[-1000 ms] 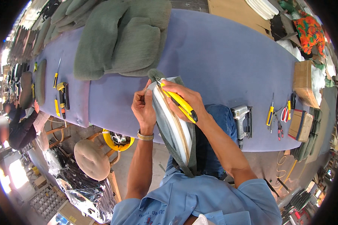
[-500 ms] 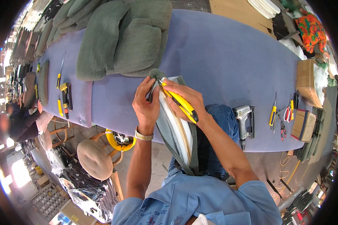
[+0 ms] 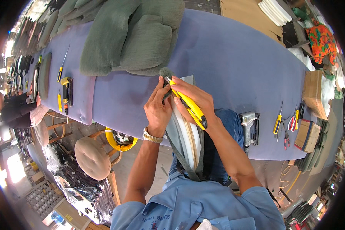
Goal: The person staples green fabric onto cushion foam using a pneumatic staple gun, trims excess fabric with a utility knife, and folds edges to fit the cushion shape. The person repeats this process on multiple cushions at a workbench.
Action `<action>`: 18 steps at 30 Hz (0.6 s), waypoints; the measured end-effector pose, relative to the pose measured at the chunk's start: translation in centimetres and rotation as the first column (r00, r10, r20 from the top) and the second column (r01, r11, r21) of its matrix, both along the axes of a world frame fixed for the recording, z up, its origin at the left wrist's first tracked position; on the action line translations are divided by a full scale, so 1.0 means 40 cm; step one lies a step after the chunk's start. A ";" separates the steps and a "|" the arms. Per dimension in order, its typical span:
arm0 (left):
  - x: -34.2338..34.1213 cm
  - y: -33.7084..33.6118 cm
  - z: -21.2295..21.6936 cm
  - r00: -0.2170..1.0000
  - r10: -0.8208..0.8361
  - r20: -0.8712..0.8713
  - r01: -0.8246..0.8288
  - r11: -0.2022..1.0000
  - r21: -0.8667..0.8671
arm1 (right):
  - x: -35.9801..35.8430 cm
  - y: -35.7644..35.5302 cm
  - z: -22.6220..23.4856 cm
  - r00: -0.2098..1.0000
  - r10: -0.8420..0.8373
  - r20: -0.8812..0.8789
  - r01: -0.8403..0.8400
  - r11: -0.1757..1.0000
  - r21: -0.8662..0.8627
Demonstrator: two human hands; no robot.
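My right hand (image 3: 194, 99) grips a yellow utility knife (image 3: 188, 104), its blade end at the top edge of an upholstered panel (image 3: 184, 134). The panel stands on edge between my arms, showing white foam, a wooden core and grey-green fabric. My left hand (image 3: 158, 108), with a wristwatch, pinches the grey-green fabric at the panel's top corner (image 3: 165, 74), right beside the blade. The panel's top rests against the long blue-purple worktable (image 3: 226, 57).
A pile of grey-green cushions (image 3: 130, 34) lies on the table at the back. A staple gun (image 3: 250, 126), screwdrivers and scissors (image 3: 291, 122) lie to the right. A yellow knife and a tool (image 3: 65, 90) lie left. A round stool (image 3: 92, 157) stands lower left. Another person (image 3: 15, 109) is at far left.
My hands and the panel stay in nearly the same place; the knife has shifted slightly along the panel's top edge. My view has drifted a little to the side.
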State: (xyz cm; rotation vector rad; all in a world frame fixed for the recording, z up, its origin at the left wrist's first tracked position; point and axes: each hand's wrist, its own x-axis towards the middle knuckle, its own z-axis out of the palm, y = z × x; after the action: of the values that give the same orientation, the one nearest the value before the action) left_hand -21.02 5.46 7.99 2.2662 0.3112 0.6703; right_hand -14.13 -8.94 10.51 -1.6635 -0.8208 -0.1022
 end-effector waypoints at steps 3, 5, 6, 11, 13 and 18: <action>-0.002 0.005 -0.008 1.000 -0.011 0.005 0.011 0.999 -0.045 | 0.002 0.001 -0.021 1.000 -0.013 0.018 0.013 1.000 -0.028; -0.004 0.009 -0.010 1.000 -0.016 -0.001 0.016 0.996 -0.087 | -0.001 0.006 -0.017 1.000 -0.022 -0.008 0.022 1.000 -0.022; -0.005 0.009 -0.012 1.000 -0.016 0.003 0.016 0.994 -0.105 | -0.001 0.007 -0.016 0.999 -0.030 -0.020 0.030 0.999 -0.022; -0.004 0.016 -0.016 1.000 -0.026 0.013 0.027 0.989 -0.144 | -0.008 0.004 -0.021 0.998 -0.039 -0.050 0.037 0.999 -0.027; -0.005 0.016 -0.019 1.000 -0.020 -0.001 0.020 0.986 -0.166 | -0.010 0.006 -0.025 0.998 -0.047 -0.046 0.046 0.999 -0.024; -0.006 0.019 -0.025 1.000 -0.012 0.005 0.013 0.984 -0.175 | -0.016 0.019 -0.039 0.997 -0.082 -0.011 0.082 0.996 -0.018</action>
State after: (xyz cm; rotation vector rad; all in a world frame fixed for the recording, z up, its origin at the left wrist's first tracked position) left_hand -21.28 6.22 7.00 2.0978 0.3402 0.6156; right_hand -14.76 -8.18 8.95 -1.7132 -0.7466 -0.1424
